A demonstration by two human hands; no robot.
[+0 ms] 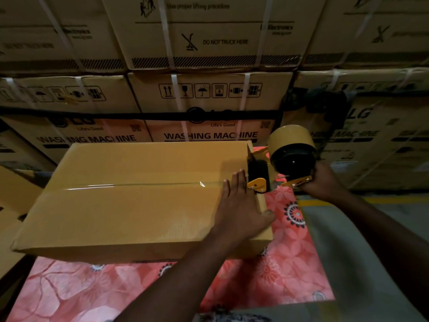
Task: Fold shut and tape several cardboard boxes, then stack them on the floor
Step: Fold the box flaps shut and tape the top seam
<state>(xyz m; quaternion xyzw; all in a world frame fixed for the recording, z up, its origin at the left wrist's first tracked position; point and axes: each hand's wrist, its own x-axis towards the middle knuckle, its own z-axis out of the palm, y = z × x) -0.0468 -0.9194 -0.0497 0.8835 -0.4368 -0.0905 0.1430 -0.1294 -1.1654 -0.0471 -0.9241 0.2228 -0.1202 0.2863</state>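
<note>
- The cardboard box [130,205] lies shut on a red floral cloth [278,263], with its long side across the view.
- A strip of clear tape [139,184] runs along the middle seam of the box top – it shines in the light.
- The left hand [241,205] rests flat on the right end of the box top, fingers straight and thumb over the edge; it grasps nothing.
- The right hand [322,180] is clenched around the handle of a yellow tape dispenser [258,175].
- The dispenser's front sits at the right edge of the box, at the seam – it seems to touch the cardboard, but the view there is dark.
- A brown tape roll [290,138] sits on the dispenser.
- Behind the box stands a wall of washing machine cartons [209,94] with white straps.
- More cardboard [11,201] shows at the left edge.
</note>
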